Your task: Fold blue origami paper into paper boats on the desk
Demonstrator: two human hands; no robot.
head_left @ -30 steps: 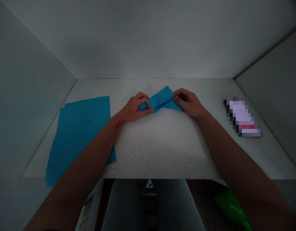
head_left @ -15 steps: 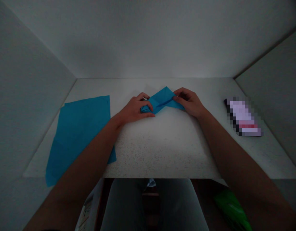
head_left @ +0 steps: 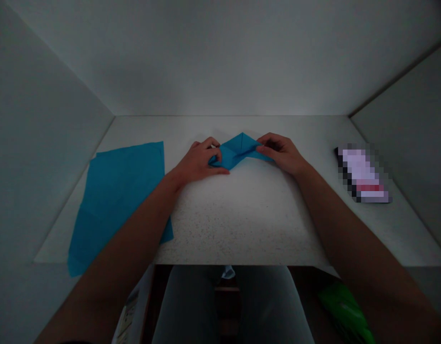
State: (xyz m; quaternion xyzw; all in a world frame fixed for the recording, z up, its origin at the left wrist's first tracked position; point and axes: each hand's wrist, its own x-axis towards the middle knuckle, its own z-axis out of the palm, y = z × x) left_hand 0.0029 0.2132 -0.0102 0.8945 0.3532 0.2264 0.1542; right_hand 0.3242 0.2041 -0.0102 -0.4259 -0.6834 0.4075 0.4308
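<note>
A folded piece of blue paper (head_left: 238,147) lies between my two hands on the white tabletop, its pointed peak facing away from me. My left hand (head_left: 206,160) curls its fingers round the left end of the paper, thumb resting low along the table. At the right end, my right hand (head_left: 279,152) pinches a folded flap between thumb and fingers. The paper's left tip is partly hidden under my left fingers. Larger blue paper sheets (head_left: 123,186) lie flat to the left, partly covered by my left forearm.
A phone (head_left: 363,174), its screen pixelated, lies at the right of the tabletop (head_left: 234,215). White walls enclose the back and both sides. Below the front edge, a green bag (head_left: 345,308) shows at the right, beside my legs.
The folded paper has shifted slightly left and its peak sits a little lower. My left hand has moved slightly left with it. The right hand keeps its pinch almost in place.
</note>
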